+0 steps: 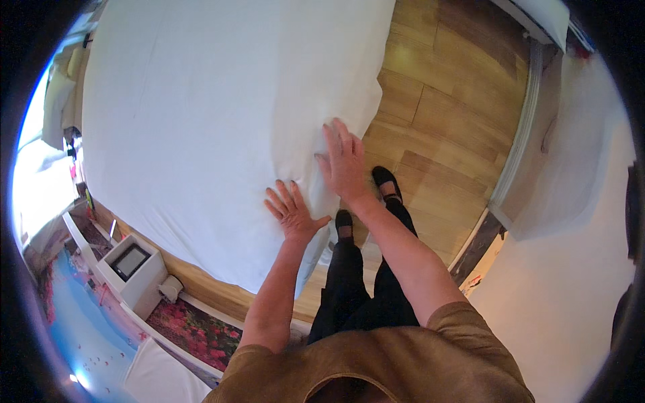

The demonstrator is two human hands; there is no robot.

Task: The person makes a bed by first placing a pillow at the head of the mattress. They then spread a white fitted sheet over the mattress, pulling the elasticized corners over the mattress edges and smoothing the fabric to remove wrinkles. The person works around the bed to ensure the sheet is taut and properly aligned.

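Note:
A white sheet (191, 131) covers the bed before me, mostly smooth, with its edge hanging down along the right and lower sides. Spread flat near the bed's lower right corner is my left hand (292, 211), its fingers apart and the palm on the cloth. My right hand (344, 163) rests farther along the right edge, fingers reaching over the sheet and slightly blurred. Small creases show in the fabric between the two hands. Neither hand has cloth visibly gripped in it.
My feet in black shoes (387, 182) stand on the wood-look floor (443, 111) close beside the bed. A white nightstand (151, 297) with a dark-framed tablet-like object (130, 262) is at lower left, near a wall with a floral mural (196, 330). A white wall (559, 312) rises on the right.

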